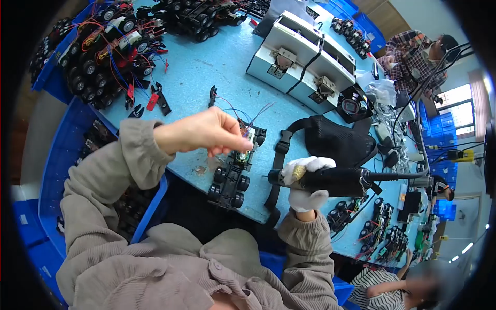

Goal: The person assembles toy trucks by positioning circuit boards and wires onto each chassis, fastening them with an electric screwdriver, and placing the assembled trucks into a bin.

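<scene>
A black toy truck chassis [227, 188] with wheels, a small circuit board and loose coloured wires lies on the blue table in front of me. Over its board end is my left hand [206, 133], bare, thumb and fingers pinched together. Whatever may be between those fingertips is too small to make out. My right hand [305, 181], in a white glove, is wrapped round a black electric screwdriver [333, 182]. The tool lies roughly level, its tip pointing left toward the chassis, apart from it. Its cable runs off to the right.
Piled wheeled chassis [98, 62] fill the back left, near red and black clips [157, 98]. A white metal box [297, 57] stands at the back. A black bag [336, 142] with a strap lies right of the chassis. Blue bins [70, 155] flank me; other people sit along the right.
</scene>
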{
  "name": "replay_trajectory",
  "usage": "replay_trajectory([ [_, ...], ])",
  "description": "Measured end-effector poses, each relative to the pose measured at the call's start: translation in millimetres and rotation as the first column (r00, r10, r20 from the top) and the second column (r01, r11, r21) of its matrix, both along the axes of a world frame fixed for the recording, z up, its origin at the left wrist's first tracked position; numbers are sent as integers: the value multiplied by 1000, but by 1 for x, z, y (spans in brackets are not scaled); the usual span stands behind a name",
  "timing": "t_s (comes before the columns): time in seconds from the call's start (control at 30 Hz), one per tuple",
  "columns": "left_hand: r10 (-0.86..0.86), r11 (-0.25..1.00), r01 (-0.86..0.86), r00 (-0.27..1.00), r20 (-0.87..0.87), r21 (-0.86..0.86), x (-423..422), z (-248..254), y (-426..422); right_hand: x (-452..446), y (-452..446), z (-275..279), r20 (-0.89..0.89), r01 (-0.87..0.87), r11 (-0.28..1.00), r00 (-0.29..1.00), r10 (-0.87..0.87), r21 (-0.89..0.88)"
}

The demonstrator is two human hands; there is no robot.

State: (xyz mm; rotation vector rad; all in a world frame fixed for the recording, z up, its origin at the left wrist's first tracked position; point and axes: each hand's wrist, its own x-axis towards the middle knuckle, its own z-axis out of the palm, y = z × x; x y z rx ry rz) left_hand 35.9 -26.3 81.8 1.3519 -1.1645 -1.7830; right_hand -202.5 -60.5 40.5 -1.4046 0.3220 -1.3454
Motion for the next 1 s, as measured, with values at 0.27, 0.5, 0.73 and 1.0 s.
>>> replay_trajectory([
  [0.27,164,987,-158,964,-210,42,2,-24,61,0,2,6,17,125,989,992,-127,79],
  [0.5,210,900,-173,976,50,-399,-16,-61,60,20,10,10,197,-23,999,980,18,25],
  [0.73,526,490,96,760,382,-866,-41,-71,48,29,13,-5,273,-143,985,956,111,101],
  [1.0,545,431,331,646,535,-839,-47,-59,45,23,9,-7,308,-282,945,925,222,168],
])
